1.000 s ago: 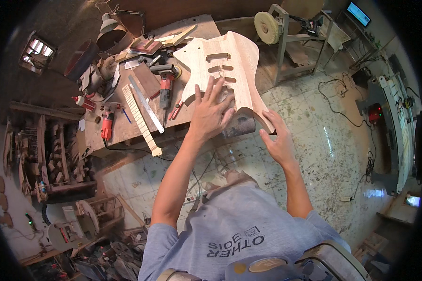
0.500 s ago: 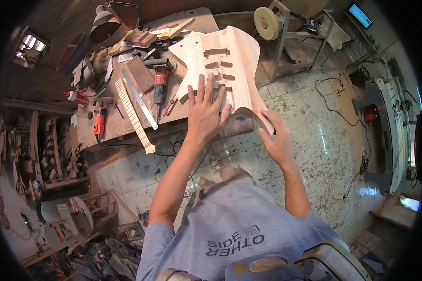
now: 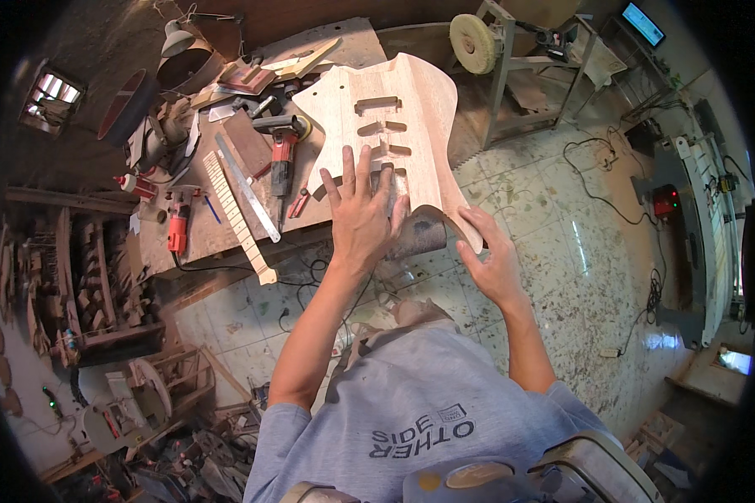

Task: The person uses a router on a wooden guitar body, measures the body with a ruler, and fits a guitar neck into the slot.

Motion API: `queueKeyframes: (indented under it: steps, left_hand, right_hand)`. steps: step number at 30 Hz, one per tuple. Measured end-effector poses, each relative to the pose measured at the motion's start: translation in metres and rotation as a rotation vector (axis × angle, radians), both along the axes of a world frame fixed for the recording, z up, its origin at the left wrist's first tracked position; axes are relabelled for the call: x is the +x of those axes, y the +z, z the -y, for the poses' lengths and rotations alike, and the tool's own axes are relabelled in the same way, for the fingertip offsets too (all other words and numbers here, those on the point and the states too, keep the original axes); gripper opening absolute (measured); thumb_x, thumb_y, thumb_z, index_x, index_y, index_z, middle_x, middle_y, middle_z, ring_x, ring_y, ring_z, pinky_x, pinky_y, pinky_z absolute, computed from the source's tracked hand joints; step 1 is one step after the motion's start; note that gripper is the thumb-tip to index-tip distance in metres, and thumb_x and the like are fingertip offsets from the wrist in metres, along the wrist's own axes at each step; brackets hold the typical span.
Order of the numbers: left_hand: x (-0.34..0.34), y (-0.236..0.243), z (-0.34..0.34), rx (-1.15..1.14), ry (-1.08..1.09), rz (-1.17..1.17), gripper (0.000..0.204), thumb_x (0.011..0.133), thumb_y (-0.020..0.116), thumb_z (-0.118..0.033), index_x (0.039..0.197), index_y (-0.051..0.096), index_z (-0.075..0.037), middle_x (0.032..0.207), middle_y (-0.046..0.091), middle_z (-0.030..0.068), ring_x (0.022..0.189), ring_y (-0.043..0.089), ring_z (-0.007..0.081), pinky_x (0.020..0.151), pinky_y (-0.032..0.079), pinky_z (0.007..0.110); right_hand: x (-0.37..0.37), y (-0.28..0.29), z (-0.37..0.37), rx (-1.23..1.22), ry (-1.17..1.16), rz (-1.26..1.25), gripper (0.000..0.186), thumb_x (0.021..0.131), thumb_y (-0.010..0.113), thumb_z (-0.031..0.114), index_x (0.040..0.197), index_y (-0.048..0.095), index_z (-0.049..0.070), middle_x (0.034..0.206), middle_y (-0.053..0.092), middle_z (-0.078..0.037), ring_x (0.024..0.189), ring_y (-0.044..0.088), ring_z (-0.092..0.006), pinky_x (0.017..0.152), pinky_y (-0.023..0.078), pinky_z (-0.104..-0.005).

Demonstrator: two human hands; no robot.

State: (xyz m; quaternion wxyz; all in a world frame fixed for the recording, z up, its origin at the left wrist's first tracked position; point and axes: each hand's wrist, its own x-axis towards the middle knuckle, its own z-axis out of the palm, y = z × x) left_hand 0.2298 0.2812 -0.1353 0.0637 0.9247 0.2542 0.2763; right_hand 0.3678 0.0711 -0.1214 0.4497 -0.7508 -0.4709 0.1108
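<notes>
A pale, unfinished electric guitar body [image 3: 432, 109] with several routed cavities lies at the bench's right end, its horns toward me. My left hand [image 3: 358, 214] is laid flat on its near part, fingers spread, beside the nearest cavity. At the right horn, my right hand [image 3: 491, 256] has its fingers along the outer edge and the thumb at the tip, gripping it lightly. Left of the body are a red and black angle grinder [image 3: 283, 155] and red-handled pliers [image 3: 297, 204]. Beyond them lie a metal ruler [image 3: 247, 189] and a fretted guitar neck [image 3: 235, 210].
The cluttered wooden bench [image 3: 310, 235] carries a red corded power tool [image 3: 178, 226], a red-and-white bottle [image 3: 136, 186] and wood pieces. A buffing wheel [image 3: 473, 44] on a frame stands at the far right. Cables [image 3: 591, 180] and debris lie on the tiled floor [image 3: 545, 277].
The whole view has shifted a little. The guitar body and both hands sit slightly lower and further left, with the left hand still flat and the right hand still at the horn.
</notes>
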Motion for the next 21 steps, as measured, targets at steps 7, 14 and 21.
queueKeyframes:
  steps: [7,14,21]
  left_hand:
    - [-0.010,0.009,0.004,-0.117,-0.174,-0.026,0.029,0.095,0.069,-0.025,0.121,0.079,-0.017,0.161,0.044,0.0176,0.158,0.025,0.0434,0.126,0.003,0.067]
    - [-0.034,0.002,-0.005,-0.154,-0.100,0.108,0.036,0.097,0.070,-0.030,0.131,0.075,-0.021,0.164,0.039,0.0180,0.159,0.020,0.0435,0.127,0.008,0.064]
    - [-0.016,0.013,0.013,0.125,0.085,-0.255,0.051,0.101,0.061,-0.043,0.139,0.068,-0.009,0.170,0.027,0.0230,0.160,0.014,0.0453,0.126,0.000,0.067]
  right_hand:
    - [0.003,-0.002,0.002,-0.011,0.014,-0.013,0.053,0.089,0.073,0.006,0.140,0.063,0.010,0.144,0.061,-0.020,0.133,0.060,-0.0379,0.110,0.048,-0.0444]
    - [0.006,-0.004,0.002,0.018,0.038,-0.064,0.054,0.089,0.073,0.007,0.141,0.063,0.011,0.144,0.062,-0.018,0.135,0.058,-0.0369,0.112,0.047,-0.0439]
    - [0.011,-0.008,-0.001,0.015,0.043,-0.045,0.054,0.088,0.074,0.008,0.141,0.062,0.009,0.143,0.062,-0.019,0.134,0.059,-0.0381,0.112,0.047,-0.0440]
